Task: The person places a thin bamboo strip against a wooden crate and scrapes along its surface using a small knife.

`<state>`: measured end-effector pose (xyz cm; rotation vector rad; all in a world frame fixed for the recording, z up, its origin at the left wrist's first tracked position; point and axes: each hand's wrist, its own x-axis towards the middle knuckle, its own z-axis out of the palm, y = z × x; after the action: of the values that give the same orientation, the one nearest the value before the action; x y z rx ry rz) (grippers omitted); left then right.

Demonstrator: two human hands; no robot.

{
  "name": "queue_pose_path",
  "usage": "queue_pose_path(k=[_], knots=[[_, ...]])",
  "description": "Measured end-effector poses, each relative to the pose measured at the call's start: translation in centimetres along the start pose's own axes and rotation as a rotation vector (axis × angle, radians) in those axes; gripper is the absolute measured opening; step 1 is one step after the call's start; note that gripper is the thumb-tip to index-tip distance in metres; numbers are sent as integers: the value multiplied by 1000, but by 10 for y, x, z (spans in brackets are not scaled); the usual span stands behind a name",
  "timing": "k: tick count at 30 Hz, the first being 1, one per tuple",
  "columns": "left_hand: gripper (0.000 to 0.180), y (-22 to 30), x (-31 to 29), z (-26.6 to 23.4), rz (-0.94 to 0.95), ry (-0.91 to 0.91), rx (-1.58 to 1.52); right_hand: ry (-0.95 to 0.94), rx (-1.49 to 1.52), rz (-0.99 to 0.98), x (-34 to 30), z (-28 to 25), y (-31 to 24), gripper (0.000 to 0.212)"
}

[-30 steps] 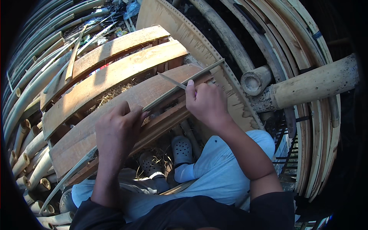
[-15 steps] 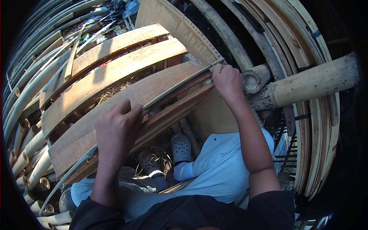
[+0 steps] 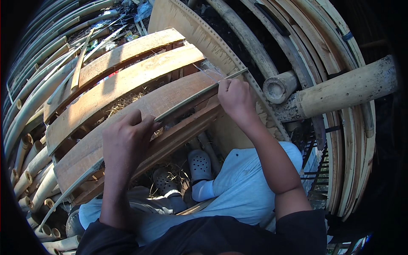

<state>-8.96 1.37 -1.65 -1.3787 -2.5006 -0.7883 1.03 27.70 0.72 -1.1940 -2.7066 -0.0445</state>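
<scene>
A long thin bamboo strip [image 3: 185,104] runs slantwise along the near edge of a slatted wooden crate [image 3: 148,100]. My left hand [image 3: 127,138] is closed around the strip near the crate's left part; beyond it the strip's tail bends down to the lower left. Toward the strip's far right end, my right hand [image 3: 238,97] grips it with curled fingers, and a short tip sticks out past the knuckles. Thin pale strands show on the crate just left of my right hand. Straw lies inside the crate between its slats.
Bamboo poles [image 3: 38,170] are stacked along the left. A thick bamboo post [image 3: 340,91] juts in from the right, beside a cut bamboo end [image 3: 278,87]. Long wooden boards [image 3: 350,161] stand at the far right. A curved wooden panel [image 3: 191,25] leans behind the crate.
My right hand has slid left and slightly down along the strip, so more of its tip shows beyond the fist. My left hand has shifted slightly left.
</scene>
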Motion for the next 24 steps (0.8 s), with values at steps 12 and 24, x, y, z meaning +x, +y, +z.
queue_pose_path(k=[12, 24], knots=[[18, -9, 4, -11, 23, -7, -19, 2, 166, -36, -3, 2, 0, 52], [17, -18, -5, -47, -172, -228, -53, -1, 280, -251, -28, 12, -13, 52]])
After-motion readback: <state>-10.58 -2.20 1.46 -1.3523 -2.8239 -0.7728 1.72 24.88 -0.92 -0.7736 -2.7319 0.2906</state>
